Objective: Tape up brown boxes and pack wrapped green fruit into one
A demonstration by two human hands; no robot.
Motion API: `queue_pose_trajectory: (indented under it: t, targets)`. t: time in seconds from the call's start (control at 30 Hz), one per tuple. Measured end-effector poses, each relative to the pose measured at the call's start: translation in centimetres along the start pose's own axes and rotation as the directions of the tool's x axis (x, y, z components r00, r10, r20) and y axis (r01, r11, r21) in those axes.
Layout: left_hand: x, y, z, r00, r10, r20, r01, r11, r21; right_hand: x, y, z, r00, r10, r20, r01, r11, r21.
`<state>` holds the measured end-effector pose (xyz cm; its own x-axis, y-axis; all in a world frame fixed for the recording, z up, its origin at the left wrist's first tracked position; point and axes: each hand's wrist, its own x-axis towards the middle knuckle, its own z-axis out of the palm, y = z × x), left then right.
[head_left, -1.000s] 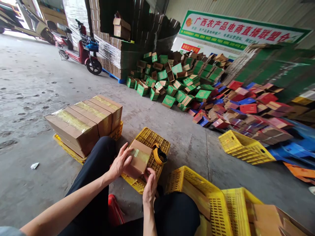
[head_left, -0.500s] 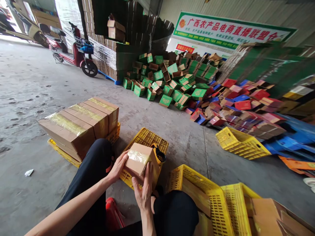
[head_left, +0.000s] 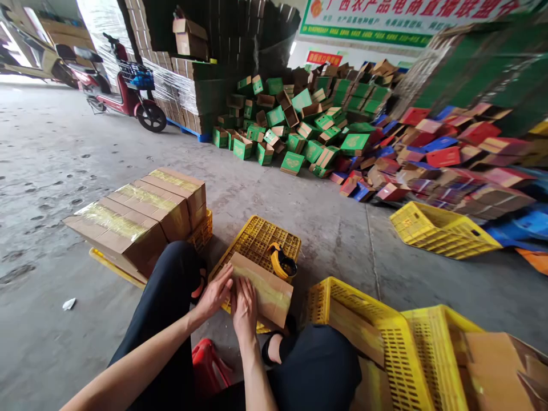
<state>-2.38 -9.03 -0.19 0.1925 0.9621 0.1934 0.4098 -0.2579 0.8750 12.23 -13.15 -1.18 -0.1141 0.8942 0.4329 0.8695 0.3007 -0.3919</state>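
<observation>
A taped cardboard box (head_left: pixel 269 288) lies on an upturned yellow crate (head_left: pixel 263 237) between my knees, its long taped side facing up. My left hand (head_left: pixel 217 291) rests on the box's left end with fingers stretched out and together. Close beside it, my right hand (head_left: pixel 245 305) lies flat with straight fingers on the near left part of the box. Neither hand is wrapped around anything. Just beyond the box, a yellow-and-black tape dispenser (head_left: pixel 281 261) sits on the crate.
To the left, several taped boxes (head_left: pixel 141 205) stand on a yellow crate (head_left: pixel 205 231). At my right are yellow crates (head_left: pixel 405 342) with cardboard boxes (head_left: pixel 492 359). A red stool (head_left: pixel 208 365) is below me. Green cartons (head_left: pixel 293 161) and a parked scooter (head_left: pixel 124 97) are farther off.
The box has been turned so its long taped side now faces up and it extends to the right. My hands have moved together onto its left end. The camera view has shifted slightly.
</observation>
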Motion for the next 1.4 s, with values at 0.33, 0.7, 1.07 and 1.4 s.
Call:
queue_pose_trajectory:
  t: [0.33,0.7,1.07,1.4]
  targets:
    - [-2.1,-0.3,1.7,0.987,0.149,0.064,-0.162,0.898,0.408,-3.1,2.0,-3.4,0.979,0.189,-0.082,-0.2,0.969,-0.148]
    - [-2.5,0.3,4.0,0.976,0.215,0.039,-0.192,0.755,0.627,-5.8,4.8,-4.4,0.933,0.301,-0.197,-0.347,0.897,-0.275]
    - [-0.7,3.9,8.4,0.96,0.233,0.157,-0.281,0.777,0.564,-5.0,4.9,-4.3,0.916,0.286,-0.28,-0.35,0.912,-0.212]
    - [0.5,2.7,6.6,0.935,0.253,0.25,-0.351,0.763,0.543,-4.3,3.8,-5.5,0.923,0.337,-0.183,-0.378,0.882,-0.282]
